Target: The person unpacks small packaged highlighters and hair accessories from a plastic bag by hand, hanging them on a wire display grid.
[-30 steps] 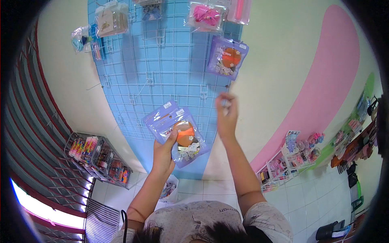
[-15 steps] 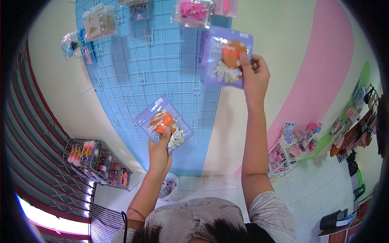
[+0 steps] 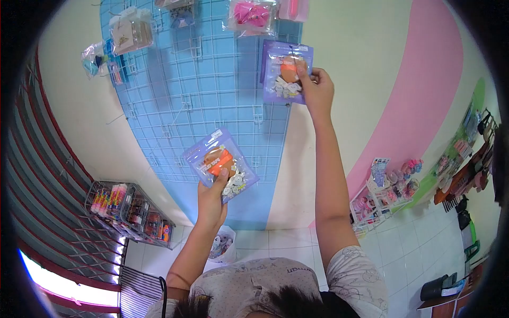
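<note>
My right hand [image 3: 316,91] pinches the right edge of a purple zip pouch [image 3: 286,95] with an orange-and-brown print and small white pieces showing through its window. This pouch is up against the right side of a white wire grid [image 3: 212,90], and another purple packet shows partly behind it. Lower down, my left hand [image 3: 213,199] grips a second pouch [image 3: 199,150] of the same kind, thumb on its front, tilted and held in front of the grid. Whether the upper pouch hangs on a hook cannot be made out.
Packs with a pink bow [image 3: 251,15] and beige cards [image 3: 130,36] hang at the grid's top. A dark wire rack [image 3: 130,212] of small goods stands lower left. A white bin [image 3: 225,249] is on the floor. To the right is a white display rack [image 3: 379,204].
My right hand has moved its pouch left and slightly down, in against the grid and the packet behind it. The left-hand pouch has shifted slightly right.
</note>
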